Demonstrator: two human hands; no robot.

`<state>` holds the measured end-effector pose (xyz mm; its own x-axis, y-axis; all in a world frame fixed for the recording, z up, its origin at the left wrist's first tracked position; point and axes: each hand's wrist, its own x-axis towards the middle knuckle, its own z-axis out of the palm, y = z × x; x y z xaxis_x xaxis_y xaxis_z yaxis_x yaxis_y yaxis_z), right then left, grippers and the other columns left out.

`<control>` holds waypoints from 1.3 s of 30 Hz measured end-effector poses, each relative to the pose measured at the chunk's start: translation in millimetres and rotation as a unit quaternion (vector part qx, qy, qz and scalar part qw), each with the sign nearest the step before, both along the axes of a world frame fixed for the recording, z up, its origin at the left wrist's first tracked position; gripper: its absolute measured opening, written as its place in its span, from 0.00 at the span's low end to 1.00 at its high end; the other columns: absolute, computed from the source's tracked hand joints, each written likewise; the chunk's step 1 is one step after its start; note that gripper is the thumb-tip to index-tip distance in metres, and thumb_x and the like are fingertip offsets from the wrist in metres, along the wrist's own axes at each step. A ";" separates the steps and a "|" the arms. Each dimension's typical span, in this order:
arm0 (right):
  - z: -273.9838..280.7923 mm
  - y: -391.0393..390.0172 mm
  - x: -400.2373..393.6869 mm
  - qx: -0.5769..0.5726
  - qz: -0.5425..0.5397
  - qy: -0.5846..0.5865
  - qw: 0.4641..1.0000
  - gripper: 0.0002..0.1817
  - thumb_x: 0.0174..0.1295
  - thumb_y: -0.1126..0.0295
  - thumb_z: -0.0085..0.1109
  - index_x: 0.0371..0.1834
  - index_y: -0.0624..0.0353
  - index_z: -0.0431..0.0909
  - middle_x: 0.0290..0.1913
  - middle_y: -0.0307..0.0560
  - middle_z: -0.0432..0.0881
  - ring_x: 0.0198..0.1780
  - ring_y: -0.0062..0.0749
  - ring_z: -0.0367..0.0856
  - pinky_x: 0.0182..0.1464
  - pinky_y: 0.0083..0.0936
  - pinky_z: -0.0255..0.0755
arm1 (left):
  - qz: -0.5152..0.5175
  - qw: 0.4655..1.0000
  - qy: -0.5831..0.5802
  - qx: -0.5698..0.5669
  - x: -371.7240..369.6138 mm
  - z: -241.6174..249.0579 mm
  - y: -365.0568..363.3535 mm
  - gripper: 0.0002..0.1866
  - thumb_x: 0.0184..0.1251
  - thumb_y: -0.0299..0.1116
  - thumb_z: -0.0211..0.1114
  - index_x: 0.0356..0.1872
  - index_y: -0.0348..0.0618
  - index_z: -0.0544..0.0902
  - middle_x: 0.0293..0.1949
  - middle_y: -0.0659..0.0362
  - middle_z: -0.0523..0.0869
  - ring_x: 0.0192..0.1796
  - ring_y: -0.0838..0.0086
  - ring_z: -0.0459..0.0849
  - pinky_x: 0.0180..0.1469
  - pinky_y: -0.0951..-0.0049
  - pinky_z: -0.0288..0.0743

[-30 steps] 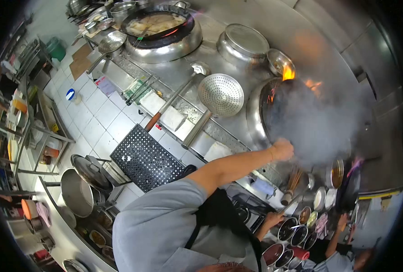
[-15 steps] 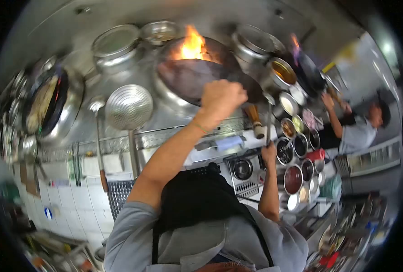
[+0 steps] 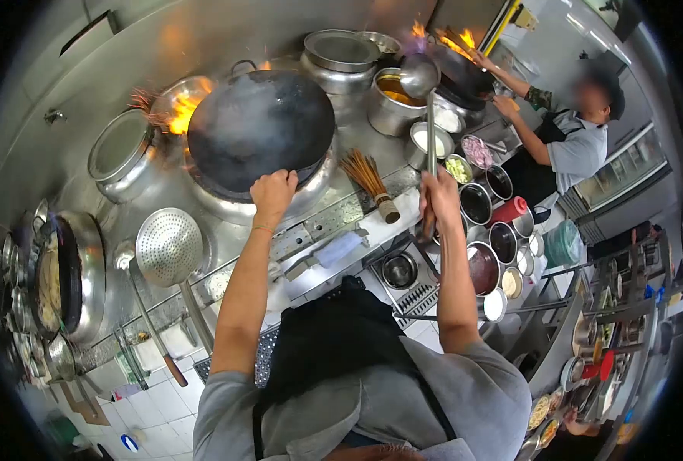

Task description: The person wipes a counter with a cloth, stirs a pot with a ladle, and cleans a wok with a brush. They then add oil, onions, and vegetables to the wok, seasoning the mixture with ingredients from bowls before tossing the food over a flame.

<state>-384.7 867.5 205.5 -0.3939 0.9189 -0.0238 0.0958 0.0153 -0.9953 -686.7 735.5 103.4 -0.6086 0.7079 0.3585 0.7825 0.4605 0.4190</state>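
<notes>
A black wok (image 3: pixel 261 127), smoky inside, sits tilted over the burner ring with flames at its left edge. My left hand (image 3: pixel 273 192) is closed at its near rim; the part it grips is hidden beneath my fingers. In my right hand (image 3: pixel 439 194) is a long metal ladle (image 3: pixel 420 74), held by its wooden handle end. The ladle's bowl is raised above or beside a steel pot of orange-brown oil (image 3: pixel 393 107); the exact gap cannot be told. A bamboo brush (image 3: pixel 372 184) lies between the wok and my right forearm.
A perforated skimmer (image 3: pixel 168 246) and a second ladle (image 3: pixel 151 319) lie left. Lidded pots (image 3: pixel 341 52) stand behind. Several seasoning bowls (image 3: pixel 483 265) and a red bottle (image 3: pixel 509 210) crowd the right. A co-worker (image 3: pixel 568 146) handles another flaming wok. Another wok (image 3: pixel 57 276) stands far left.
My view has turned toward the right. The wok has come down from a steep tilt, showing its inside. My right hand has raised the ladle forward near the oil pot.
</notes>
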 end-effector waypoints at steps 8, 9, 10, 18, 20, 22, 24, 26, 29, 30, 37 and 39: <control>-6.7 118.4 -44.3 -0.015 -0.005 -0.061 0.998 0.06 0.61 0.72 0.55 0.32 0.64 0.73 0.20 0.41 0.72 0.14 0.25 0.70 0.15 0.26 0.65 | 0.013 1.000 -0.011 0.024 5.4 8.2 -5.9 0.22 0.64 0.49 0.60 0.20 0.42 0.80 0.22 0.44 0.82 0.29 0.45 0.82 0.33 0.50 0.75; -10.8 126.1 -45.2 -0.030 -0.005 -0.055 0.998 0.06 0.61 0.72 0.55 0.32 0.64 0.73 0.21 0.40 0.72 0.14 0.25 0.70 0.15 0.26 0.65 | 0.020 0.999 -0.003 0.029 7.1 9.6 -6.3 0.20 0.63 0.49 0.61 0.20 0.42 0.80 0.22 0.45 0.82 0.28 0.46 0.82 0.33 0.50 0.75; -14.4 134.1 -43.9 -0.032 -0.002 -0.054 0.998 0.06 0.61 0.72 0.55 0.32 0.64 0.73 0.21 0.40 0.72 0.14 0.25 0.70 0.15 0.26 0.65 | 0.026 0.999 0.006 0.033 8.4 10.1 -6.0 0.19 0.62 0.48 0.63 0.21 0.42 0.81 0.22 0.45 0.83 0.27 0.47 0.82 0.33 0.51 0.75; -6.8 160.2 -24.3 -0.196 0.033 0.119 0.973 0.06 0.62 0.71 0.52 0.29 0.60 0.72 0.21 0.39 0.72 0.15 0.23 0.69 0.16 0.26 0.63 | 0.059 0.997 0.015 0.042 10.1 5.4 -2.5 0.20 0.60 0.47 0.64 0.16 0.42 0.79 0.19 0.46 0.81 0.25 0.48 0.81 0.31 0.52 0.73; -5.4 175.1 -9.6 -0.248 0.079 0.134 0.956 0.08 0.64 0.69 0.52 0.29 0.58 0.70 0.21 0.39 0.71 0.15 0.21 0.67 0.14 0.25 0.61 | 0.063 0.997 0.015 0.040 10.9 6.3 -2.9 0.21 0.59 0.46 0.64 0.15 0.42 0.77 0.18 0.46 0.79 0.24 0.48 0.80 0.29 0.52 0.72; -8.2 182.1 -5.6 -0.231 0.044 0.196 0.952 0.09 0.66 0.67 0.50 0.28 0.58 0.69 0.21 0.39 0.71 0.14 0.21 0.66 0.13 0.23 0.60 | 0.068 0.996 0.020 0.052 10.9 6.0 -1.1 0.21 0.59 0.46 0.64 0.14 0.41 0.76 0.17 0.46 0.78 0.22 0.48 0.79 0.28 0.52 0.71; -7.9 197.2 10.8 -0.276 0.110 0.197 0.934 0.09 0.67 0.66 0.50 0.31 0.58 0.68 0.22 0.39 0.72 0.13 0.20 0.65 0.11 0.21 0.59 | 0.069 0.997 0.015 0.037 10.7 6.1 -2.3 0.22 0.59 0.46 0.64 0.13 0.40 0.76 0.16 0.47 0.78 0.22 0.48 0.79 0.28 0.53 0.71; -8.0 197.9 23.5 -0.271 0.155 0.211 0.927 0.08 0.68 0.67 0.49 0.33 0.58 0.68 0.24 0.39 0.72 0.13 0.19 0.65 0.10 0.20 0.59 | 0.078 0.996 0.023 0.030 12.5 6.6 -1.9 0.21 0.58 0.44 0.64 0.13 0.40 0.76 0.16 0.47 0.78 0.21 0.49 0.79 0.28 0.54 0.71; 6.1 170.9 26.5 -0.274 0.128 0.251 0.919 0.05 0.68 0.69 0.51 0.39 0.57 0.68 0.28 0.39 0.73 0.14 0.16 0.65 0.08 0.17 0.58 | 0.070 0.996 0.030 0.054 14.2 9.2 -1.7 0.19 0.58 0.43 0.64 0.14 0.42 0.79 0.17 0.48 0.79 0.23 0.50 0.80 0.29 0.55 0.73; 14.6 158.3 26.5 -0.269 0.132 0.257 0.919 0.05 0.68 0.69 0.51 0.39 0.57 0.68 0.28 0.39 0.73 0.14 0.16 0.65 0.08 0.17 0.58 | 0.066 0.996 0.034 0.050 12.8 6.2 -1.5 0.18 0.58 0.44 0.63 0.15 0.42 0.80 0.19 0.48 0.81 0.24 0.51 0.82 0.30 0.55 0.74; 22.0 73.3 6.3 -0.432 0.248 0.322 0.805 0.21 0.73 0.69 0.41 0.64 0.69 0.62 0.32 0.42 0.71 0.14 0.17 0.63 0.09 0.19 0.58 | 0.047 0.996 0.008 0.075 8.8 -3.7 0.2 0.16 0.57 0.45 0.64 0.17 0.46 0.83 0.18 0.50 0.82 0.25 0.54 0.84 0.33 0.56 0.78; 9.0 59.1 -14.9 -0.539 0.280 0.347 0.715 0.23 0.74 0.68 0.39 0.68 0.71 0.56 0.34 0.45 0.69 0.14 0.18 0.63 0.11 0.21 0.59 | 0.058 0.996 -0.002 0.070 9.4 0.3 -0.6 0.16 0.57 0.45 0.63 0.18 0.46 0.84 0.19 0.50 0.83 0.25 0.54 0.84 0.33 0.56 0.78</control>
